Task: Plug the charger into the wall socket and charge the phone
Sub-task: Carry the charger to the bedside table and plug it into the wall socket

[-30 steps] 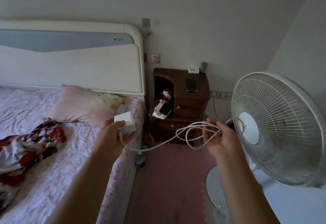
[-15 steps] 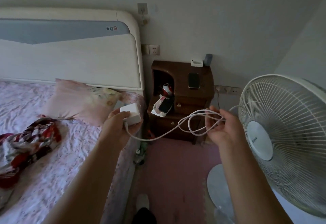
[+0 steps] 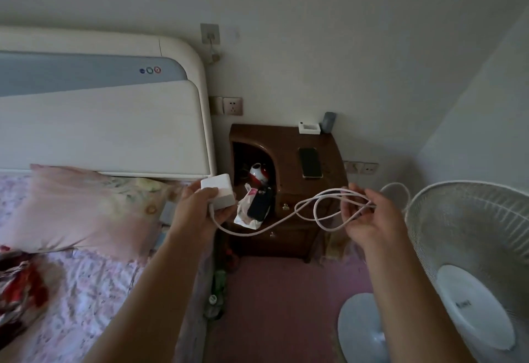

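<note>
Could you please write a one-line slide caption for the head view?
Left hand holds charger, right hand gathers looped cable, facing nightstand with phone.

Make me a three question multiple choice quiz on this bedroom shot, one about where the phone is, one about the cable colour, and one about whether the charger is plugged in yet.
1. Where is the phone?
A. on the nightstand
B. on the bed
C. in the right hand

2. What colour is the cable?
A. black
B. white
C. red

3. What state is the charger in?
A. plugged into the socket
B. lying on the floor
C. held in the left hand, unplugged

Answers:
1 A, it lies flat on the wooden top.
2 B, the loops in the right hand are white.
3 C, fingers wrap it well below the socket.
</note>
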The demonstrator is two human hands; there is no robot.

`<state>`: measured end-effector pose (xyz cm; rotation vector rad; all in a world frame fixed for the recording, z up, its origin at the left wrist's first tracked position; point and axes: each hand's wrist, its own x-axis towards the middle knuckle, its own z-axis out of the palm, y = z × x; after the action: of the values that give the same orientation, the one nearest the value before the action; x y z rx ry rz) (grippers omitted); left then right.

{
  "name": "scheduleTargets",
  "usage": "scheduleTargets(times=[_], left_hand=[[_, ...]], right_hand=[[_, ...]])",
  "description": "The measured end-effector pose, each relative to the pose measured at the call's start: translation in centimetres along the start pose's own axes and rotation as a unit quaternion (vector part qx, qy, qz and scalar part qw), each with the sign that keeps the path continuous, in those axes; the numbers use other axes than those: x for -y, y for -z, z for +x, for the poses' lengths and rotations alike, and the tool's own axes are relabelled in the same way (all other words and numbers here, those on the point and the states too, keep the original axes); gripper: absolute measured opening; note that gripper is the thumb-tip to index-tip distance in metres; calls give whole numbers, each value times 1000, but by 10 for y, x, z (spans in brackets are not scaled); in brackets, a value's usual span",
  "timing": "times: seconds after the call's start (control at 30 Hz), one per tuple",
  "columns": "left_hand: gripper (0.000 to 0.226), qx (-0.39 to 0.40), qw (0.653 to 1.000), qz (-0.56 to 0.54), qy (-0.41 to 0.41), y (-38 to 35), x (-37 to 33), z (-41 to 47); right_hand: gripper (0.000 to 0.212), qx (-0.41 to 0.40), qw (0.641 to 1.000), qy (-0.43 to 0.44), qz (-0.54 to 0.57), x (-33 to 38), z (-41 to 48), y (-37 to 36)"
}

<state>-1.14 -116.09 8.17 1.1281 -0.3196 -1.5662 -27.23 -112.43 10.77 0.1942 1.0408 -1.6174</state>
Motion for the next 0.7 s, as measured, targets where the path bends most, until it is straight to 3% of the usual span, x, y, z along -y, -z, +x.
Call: scheduleTargets(times=[0.27,0.7], left_hand=[[45,31,999,4,27,-6,-36,72],[43,3,999,-14,33,-46,-51,153]], right_hand=[[34,-26,999,26,9,-18,30,-48],[32,-19,1000,7,-21,-7,117,-112]])
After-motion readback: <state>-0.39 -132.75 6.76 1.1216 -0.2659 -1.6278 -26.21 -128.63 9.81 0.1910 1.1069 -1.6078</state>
